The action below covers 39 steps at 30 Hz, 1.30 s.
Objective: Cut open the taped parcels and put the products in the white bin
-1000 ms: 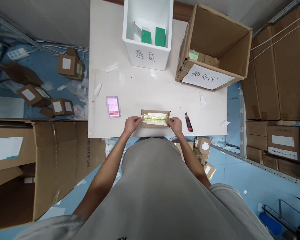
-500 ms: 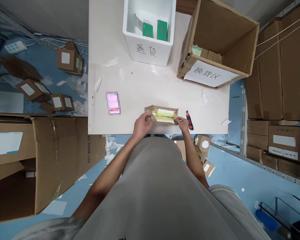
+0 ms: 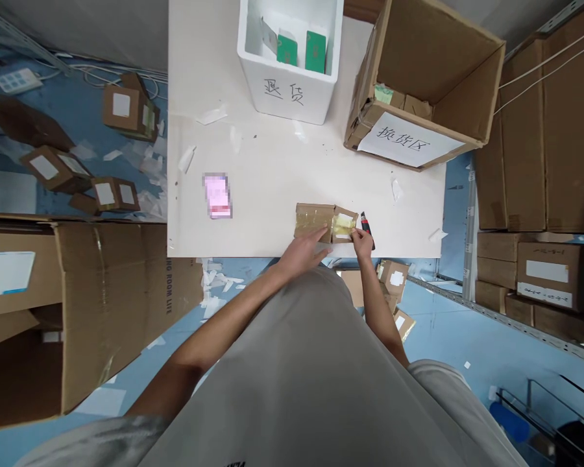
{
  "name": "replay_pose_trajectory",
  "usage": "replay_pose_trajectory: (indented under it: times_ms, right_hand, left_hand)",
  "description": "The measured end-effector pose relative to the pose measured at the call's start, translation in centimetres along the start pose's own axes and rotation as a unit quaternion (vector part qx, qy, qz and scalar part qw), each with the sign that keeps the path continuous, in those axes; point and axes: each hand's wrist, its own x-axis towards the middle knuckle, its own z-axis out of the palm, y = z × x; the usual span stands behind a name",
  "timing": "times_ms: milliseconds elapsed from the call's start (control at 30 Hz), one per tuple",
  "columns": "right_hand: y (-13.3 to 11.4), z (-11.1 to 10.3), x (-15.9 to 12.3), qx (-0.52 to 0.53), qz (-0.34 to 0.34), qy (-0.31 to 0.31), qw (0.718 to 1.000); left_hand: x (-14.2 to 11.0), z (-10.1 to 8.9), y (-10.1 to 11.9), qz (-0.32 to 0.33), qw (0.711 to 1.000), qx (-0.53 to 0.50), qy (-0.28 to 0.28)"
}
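Note:
A small taped cardboard box (image 3: 314, 219) lies near the front edge of the white table (image 3: 272, 175). My left hand (image 3: 305, 248) rests against its near side with fingers stretched over the top. My right hand (image 3: 363, 241) pinches the yellowish tape (image 3: 343, 224) at the box's right end. A red and black utility knife (image 3: 368, 228) lies just right of the box, beside my right hand.
A white bin (image 3: 289, 58) holding green packets and a large open cardboard box (image 3: 418, 84) with a paper label stand at the table's back. A pink item (image 3: 217, 194) lies left. Small boxes (image 3: 111, 194) litter the floor; big cartons (image 3: 78, 305) stand left and shelved cartons (image 3: 540, 162) right.
The small box has shifted right along the table edge. My left hand slid from its left end across to the middle. The yellowish tape strip now shows only at the right end.

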Motion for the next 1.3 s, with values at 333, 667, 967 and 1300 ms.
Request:
replay_pose_trajectory:
  times_ms: [333, 667, 967, 1300]
  right_hand:
    - [-8.7, 3.6, -3.0, -0.079, -0.014, -0.063, 0.995]
    - [-17.8, 6.6, -8.5, -0.215, -0.289, -0.120, 0.925]
    - [-21.6, 9.8, -9.1, -0.156, -0.328, -0.161, 0.918]
    - [-9.9, 3.7, -3.2, -0.055, -0.098, -0.094, 0.989]
  left_hand:
    - [0.4, -2.5, -11.5, -0.256, 0.931, -0.078, 0.250]
    - [-2.4, -4.1, -18.4, -0.336, 0.854, -0.176, 0.356]
    - [-3.0, -5.7, -19.3, -0.400, 0.826, -0.204, 0.340]
    - [0.0, -4.4, -15.0, -0.333, 0.897, -0.206, 0.207]
